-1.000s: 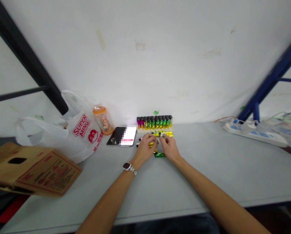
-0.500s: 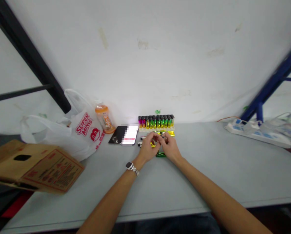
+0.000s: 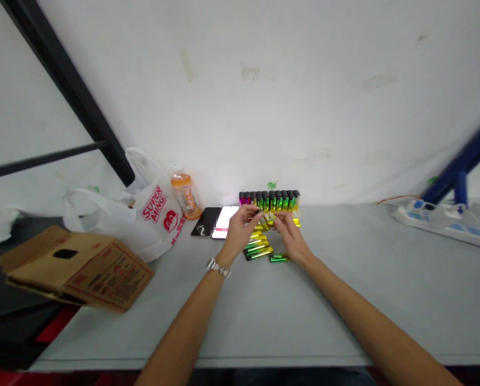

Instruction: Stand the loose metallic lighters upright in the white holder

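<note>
My left hand (image 3: 240,228), wearing a metal-band watch, pinches a lighter (image 3: 264,221) with a dark top, held slanted above the table. Close by on its right is my right hand (image 3: 291,234), thumb and fingertips pressed together; whatever is between them is too small to make out. Several shiny green and yellow lighters (image 3: 259,251) lie side by side below my left hand. A single green lighter (image 3: 279,258) rests under my right wrist. Behind both hands, rows of upright lighters with black tops (image 3: 279,201) stand in a pale tray (image 3: 296,213), partly covered by my fingers.
Left of my hands lie a dark phone-like slab (image 3: 205,222) and a lit phone (image 3: 226,219). An orange drink bottle (image 3: 186,195), a white plastic bag (image 3: 143,225) and an open cardboard box (image 3: 106,273) stand further left. A white power strip (image 3: 444,224) lies at the right.
The view has shifted, so everything appears further right or lower. My hands have moved apart from each other, and the lighter in my left hand and the row lying below now show more.
</note>
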The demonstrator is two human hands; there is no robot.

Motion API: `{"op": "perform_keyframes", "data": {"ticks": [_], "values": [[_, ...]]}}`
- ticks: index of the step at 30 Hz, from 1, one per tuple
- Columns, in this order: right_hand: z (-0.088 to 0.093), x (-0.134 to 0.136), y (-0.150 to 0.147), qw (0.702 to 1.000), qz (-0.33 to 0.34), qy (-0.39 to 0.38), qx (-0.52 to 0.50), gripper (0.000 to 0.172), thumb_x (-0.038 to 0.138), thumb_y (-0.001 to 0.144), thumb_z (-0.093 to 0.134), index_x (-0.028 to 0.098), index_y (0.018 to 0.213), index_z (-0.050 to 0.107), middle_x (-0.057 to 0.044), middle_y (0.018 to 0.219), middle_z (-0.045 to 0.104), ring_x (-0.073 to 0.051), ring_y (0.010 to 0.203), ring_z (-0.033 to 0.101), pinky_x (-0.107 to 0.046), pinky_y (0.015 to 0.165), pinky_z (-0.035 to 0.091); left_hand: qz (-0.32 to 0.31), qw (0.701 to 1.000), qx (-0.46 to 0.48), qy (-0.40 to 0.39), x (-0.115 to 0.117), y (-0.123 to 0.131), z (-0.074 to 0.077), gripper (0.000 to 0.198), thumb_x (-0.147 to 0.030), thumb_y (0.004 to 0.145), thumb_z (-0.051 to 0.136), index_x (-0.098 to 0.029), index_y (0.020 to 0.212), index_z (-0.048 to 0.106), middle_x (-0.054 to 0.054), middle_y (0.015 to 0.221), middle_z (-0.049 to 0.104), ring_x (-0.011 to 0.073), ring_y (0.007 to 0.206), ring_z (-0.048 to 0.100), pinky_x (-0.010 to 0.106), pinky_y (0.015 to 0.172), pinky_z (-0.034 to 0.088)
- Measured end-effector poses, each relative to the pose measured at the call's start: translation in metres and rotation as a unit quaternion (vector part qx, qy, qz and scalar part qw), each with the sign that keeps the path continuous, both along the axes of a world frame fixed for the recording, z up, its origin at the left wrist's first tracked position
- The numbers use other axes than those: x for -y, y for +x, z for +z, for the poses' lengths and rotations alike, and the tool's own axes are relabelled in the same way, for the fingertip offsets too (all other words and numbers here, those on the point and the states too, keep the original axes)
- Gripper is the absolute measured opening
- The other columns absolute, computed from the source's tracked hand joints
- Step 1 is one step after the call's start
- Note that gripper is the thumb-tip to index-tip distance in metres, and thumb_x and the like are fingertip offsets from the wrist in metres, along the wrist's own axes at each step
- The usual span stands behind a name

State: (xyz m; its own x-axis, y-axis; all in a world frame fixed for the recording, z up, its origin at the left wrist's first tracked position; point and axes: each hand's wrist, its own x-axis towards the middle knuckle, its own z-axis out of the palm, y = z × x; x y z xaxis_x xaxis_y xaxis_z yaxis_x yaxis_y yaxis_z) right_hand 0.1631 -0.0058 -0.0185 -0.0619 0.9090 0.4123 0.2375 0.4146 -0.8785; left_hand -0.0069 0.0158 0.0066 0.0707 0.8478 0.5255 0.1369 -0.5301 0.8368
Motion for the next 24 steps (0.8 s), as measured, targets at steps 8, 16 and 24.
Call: {"op": "perform_keyframes", "data": {"ticks": [8, 16, 24], "values": [[-0.006, -0.002, 0.000, 1.000, -0.004, -0.030, -0.008, 0.040, 0.052, 0.090, 0.051, 0.022, 0.115, 0.045, -0.003, 0.095, 0.054, -0.016, 0.073, 0.056, -0.029, 0.064, 0.047, 0.028, 0.993, -0.116, 0.013, -0.064, -0.038, 0.017, 0.013, -0.020, 0.080, 0.066, -0.016, 0.092, 0.068, 0.003, 0.086, 0.072, 0.0147, 0.079, 0.067, 0.030, 0.081, 0.054], [-0.018, -0.003, 0.005, 0.999, 0.031, -0.035, -0.021, 0.035, 0.049, 0.091, 0.051, 0.024, 0.115, 0.044, 0.000, 0.093, 0.053, -0.013, 0.067, 0.055, -0.028, 0.062, 0.047, -0.008, 0.995, -0.097, 0.000, -0.094, -0.030, -0.004, 0.014, -0.023, 0.077, 0.068, -0.015, 0.089, 0.069, 0.005, 0.084, 0.072, 0.0164, 0.078, 0.067, 0.032, 0.080, 0.055], [-0.021, -0.004, 0.004, 0.998, 0.035, -0.046, -0.018, 0.036, 0.049, 0.090, 0.052, 0.024, 0.114, 0.046, 0.000, 0.092, 0.054, -0.013, 0.065, 0.055, -0.027, 0.058, 0.046, 0.023, 0.992, -0.117, 0.037, -0.106, -0.041, -0.011, 0.012, -0.020, 0.075, 0.070, -0.016, 0.087, 0.071, 0.006, 0.091, 0.070, 0.0174, 0.087, 0.066, 0.035, 0.087, 0.054]]}}
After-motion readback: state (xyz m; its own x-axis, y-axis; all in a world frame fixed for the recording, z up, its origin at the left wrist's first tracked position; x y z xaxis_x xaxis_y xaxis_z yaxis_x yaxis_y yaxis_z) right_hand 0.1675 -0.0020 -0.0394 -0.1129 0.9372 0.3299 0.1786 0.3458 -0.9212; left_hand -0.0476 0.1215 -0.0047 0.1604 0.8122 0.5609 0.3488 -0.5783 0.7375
